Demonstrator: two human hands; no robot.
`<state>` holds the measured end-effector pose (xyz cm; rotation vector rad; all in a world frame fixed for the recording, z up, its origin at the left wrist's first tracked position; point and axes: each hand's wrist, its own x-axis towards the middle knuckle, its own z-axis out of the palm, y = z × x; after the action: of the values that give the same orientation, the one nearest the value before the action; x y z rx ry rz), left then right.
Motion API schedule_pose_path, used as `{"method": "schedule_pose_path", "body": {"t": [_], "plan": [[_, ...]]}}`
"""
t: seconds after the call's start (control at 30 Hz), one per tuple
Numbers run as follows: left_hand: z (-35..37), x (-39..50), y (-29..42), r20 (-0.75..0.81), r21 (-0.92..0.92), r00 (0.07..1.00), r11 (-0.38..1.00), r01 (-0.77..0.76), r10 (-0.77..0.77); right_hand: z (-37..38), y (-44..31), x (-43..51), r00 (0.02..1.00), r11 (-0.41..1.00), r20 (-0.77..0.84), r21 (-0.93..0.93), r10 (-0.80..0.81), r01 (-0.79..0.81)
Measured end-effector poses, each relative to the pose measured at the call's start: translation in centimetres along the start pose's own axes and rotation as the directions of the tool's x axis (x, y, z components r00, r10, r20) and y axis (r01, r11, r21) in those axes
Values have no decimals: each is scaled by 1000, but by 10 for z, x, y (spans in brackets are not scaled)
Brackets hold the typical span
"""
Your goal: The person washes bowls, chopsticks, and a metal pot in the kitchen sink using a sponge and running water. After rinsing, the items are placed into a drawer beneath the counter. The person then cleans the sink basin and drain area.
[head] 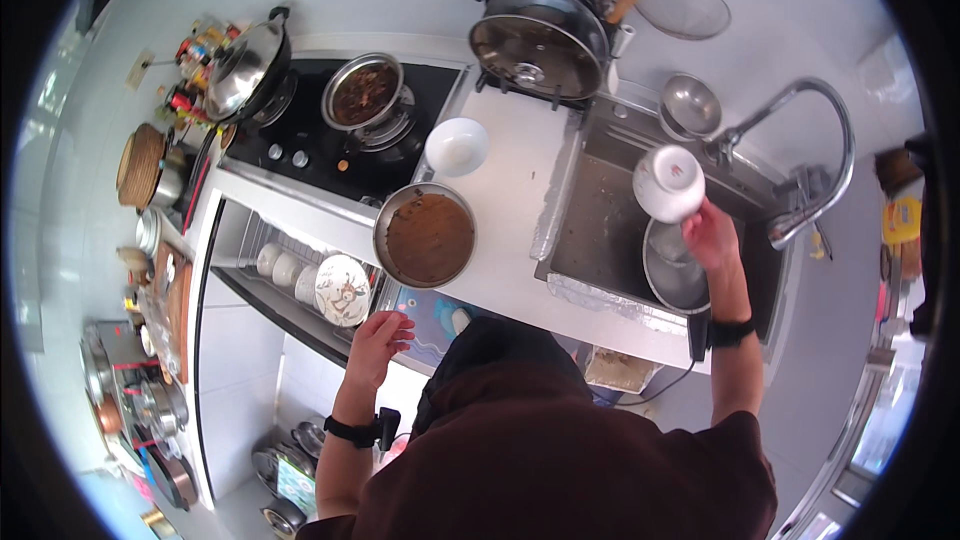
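Observation:
My right hand holds a white bowl tipped over, its base facing up, above the sink. Below that hand a metal pan lies in the sink. My left hand is empty, fingers loosely bent, beside the pulled-out dish drawer. In the drawer stand several white bowls and a plate with a deer picture. On the white counter are another white bowl and a round metal pan with brown contents.
The black gas hob bears a lidded wok and a metal bowl of dark food. A curved faucet arches over the sink's right side. A glass lid stands against the wall, near a small metal bowl.

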<state>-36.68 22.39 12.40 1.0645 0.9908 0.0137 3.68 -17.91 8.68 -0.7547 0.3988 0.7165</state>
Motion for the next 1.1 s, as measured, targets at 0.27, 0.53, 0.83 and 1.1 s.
{"method": "schedule_pose_path", "body": {"t": [0.27, 0.53, 0.83, 1.1], "plan": [[-21, 5, 0, 80, 107, 990, 987, -120, 112, 65, 43, -54, 978, 858, 107, -469, -180, 209], [-23, -31, 65, 449, 414, 633, 481, -773, 630, 262, 183, -108, 670, -209, 681, -638, 295, 741], [-182, -22, 62, 288, 514, 839, 665, -542, 461, 391, 364, -99, 458, -144, 710, -458, 535, 877], [-388, 101, 22, -316, 250, 874, 921, -298, 369, 407, 397, -78, 647, -136, 590, -679, 482, 721]]}}
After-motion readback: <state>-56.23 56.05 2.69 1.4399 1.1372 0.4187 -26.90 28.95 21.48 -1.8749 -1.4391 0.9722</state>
